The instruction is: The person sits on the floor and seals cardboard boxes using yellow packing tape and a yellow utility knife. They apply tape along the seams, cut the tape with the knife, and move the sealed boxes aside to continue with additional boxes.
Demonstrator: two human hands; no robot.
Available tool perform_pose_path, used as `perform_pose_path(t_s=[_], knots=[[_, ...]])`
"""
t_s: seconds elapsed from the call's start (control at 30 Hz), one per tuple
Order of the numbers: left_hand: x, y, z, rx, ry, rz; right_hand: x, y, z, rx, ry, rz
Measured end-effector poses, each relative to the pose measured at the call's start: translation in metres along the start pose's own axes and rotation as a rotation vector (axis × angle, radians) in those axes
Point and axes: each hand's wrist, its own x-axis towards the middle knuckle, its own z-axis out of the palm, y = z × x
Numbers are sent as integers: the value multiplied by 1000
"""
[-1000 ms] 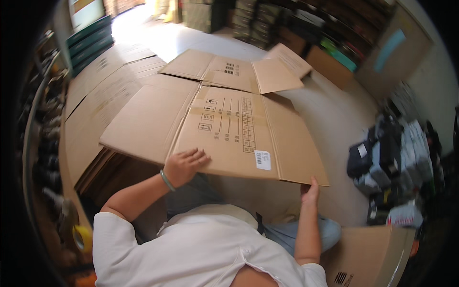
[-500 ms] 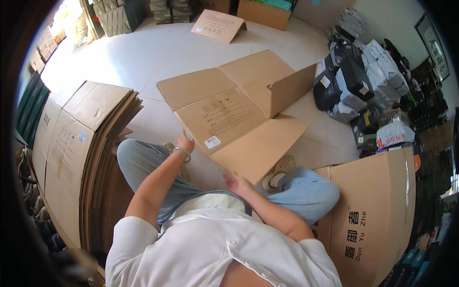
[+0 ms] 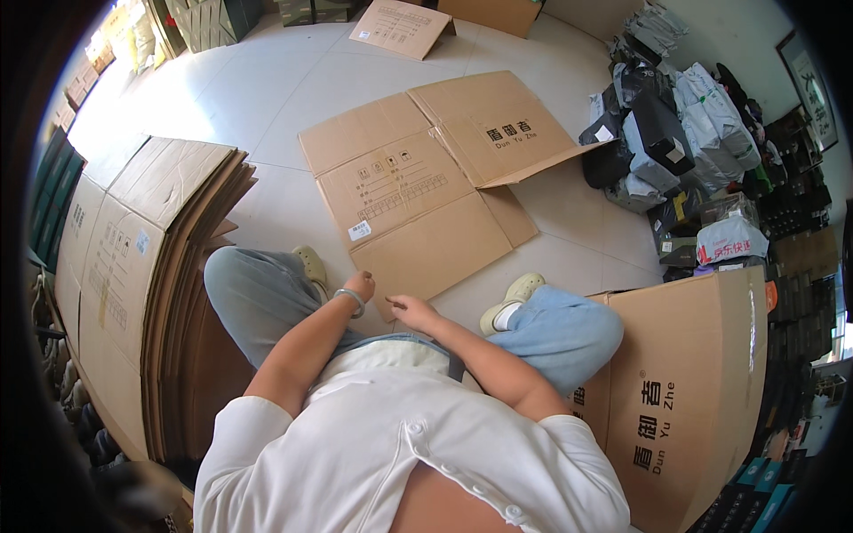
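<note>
By the unfolded carton (image 3: 404,182), curled hands (image 3: 360,285) (image 3: 414,314) nearly meet.

We see a spread-out brown box (image 3: 395,195) with black lines, signs and a small grid, plus a white sticker (image 3: 358,231). Our shirt (image 3: 364,435) is white, our jeans (image 3: 258,293) are light blue and our shoes (image 3: 523,287) are pale yellow-green. The bags (image 3: 711,111) we see are black, grey and white.

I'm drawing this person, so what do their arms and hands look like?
The sleeves are short and white. The left hand has a pale grey, round bangle at its wrist; the right hand has none. Neither wears a glove.
</note>
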Motion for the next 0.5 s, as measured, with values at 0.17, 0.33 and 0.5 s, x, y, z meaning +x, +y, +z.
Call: perform_pose_path(t_s=[0.17, 0.33, 0.5], knots=[[-43, 18, 2, 569, -435, 246, -50, -59, -24, -125, -24, -44], [-70, 39, -9, 721, -429, 305, -98, -75, -37, -102, 163, -61], [-79, 33, -5, 318, -347, 611, -100, -53, -34, -76, 186, -78]])
